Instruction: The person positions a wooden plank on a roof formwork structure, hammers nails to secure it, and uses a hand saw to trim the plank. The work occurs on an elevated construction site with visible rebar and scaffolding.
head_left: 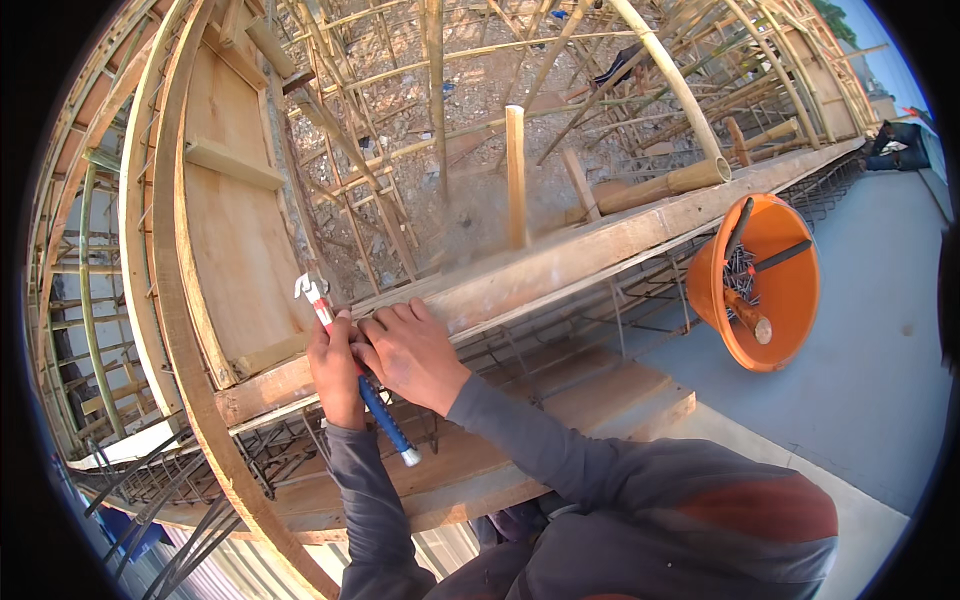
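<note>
Saw timber beam (600,250) under right hand (415,350); grey slab (850,400) with orange bucket (793,300) at its edge, dark bundle (893,147) farther along.

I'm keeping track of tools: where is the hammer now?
In the head view, the hammer is left of centre, in the person's left hand, with the right hand close beside it.

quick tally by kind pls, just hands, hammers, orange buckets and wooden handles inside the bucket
Hands: 2 (left hand, right hand)
Hammer: 1
Orange bucket: 1
Wooden handle in the bucket: 1
Total: 5
</note>
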### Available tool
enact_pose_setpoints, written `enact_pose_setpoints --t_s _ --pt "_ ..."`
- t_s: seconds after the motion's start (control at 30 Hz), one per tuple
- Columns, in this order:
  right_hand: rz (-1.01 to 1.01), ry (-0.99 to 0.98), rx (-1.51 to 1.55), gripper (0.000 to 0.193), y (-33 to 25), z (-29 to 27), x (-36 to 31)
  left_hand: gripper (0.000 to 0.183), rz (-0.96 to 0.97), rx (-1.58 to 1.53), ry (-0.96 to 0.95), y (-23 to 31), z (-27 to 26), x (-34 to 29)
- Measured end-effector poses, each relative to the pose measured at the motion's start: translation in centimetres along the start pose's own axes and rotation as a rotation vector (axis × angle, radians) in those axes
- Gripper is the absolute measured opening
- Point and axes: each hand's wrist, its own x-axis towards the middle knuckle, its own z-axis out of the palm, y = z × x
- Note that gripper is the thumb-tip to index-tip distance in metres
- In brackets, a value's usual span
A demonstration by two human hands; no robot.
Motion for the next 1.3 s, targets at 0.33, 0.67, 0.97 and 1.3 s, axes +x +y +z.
enact_pose_setpoints --t_s 0.33,0.67,0.97,1.3 --pt "0.084 -0.114 0.034 0.046 -1.4 -1.1 -0.2 0.023 -0.043 0.021 0.074 1.4 0.6 -1.4" --pt "0.141 -0.330 0.187 0.064 -2.4 -2.2 0.4 0.023 -0.085 0.065 0.215 2.9 2.0 -2.4" --pt "0.130 -0.384 0.231 0.056 -1.3 -3.0 1.1 0.025 -0.117 0.063 0.163 3.1 1.2 -2.6" --pt "0.136 -0.381 0.250 0.057 -0.7 -3.0 1.2 0.028 -0.119 0.075 0.208 3.3 1.9 -2.7"
